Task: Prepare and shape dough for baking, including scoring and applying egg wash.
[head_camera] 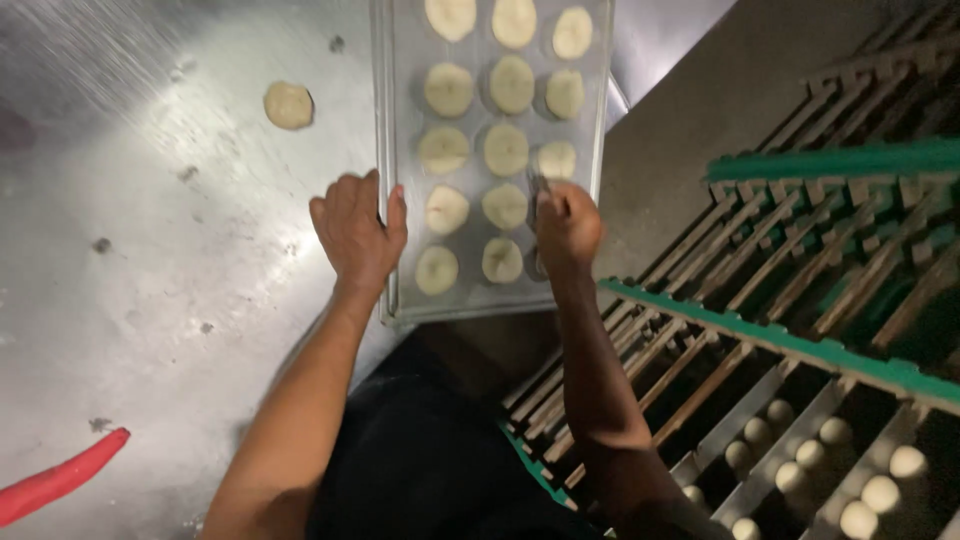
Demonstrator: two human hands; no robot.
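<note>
Head view, left hand (357,235) gripping tray (392,150) edge, right hand (567,225) pinching small tool, fourteen dough rounds (506,150) visible

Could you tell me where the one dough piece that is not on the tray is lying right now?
The lone dough piece lies on the steel table, upper left in the head view, left of the tray and beyond the left hand.

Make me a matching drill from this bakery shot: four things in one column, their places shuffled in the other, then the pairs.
Things:
1. left hand
2. right hand
3. lone dough disc
4. red tool

Places:
A. bottom-left corner of the steel table
B. on the baking tray's left rim
C. alone on the table, left of the tray
D. over the tray's right side, gripping a small tool

Pairs: 1-B, 2-D, 3-C, 4-A
</note>
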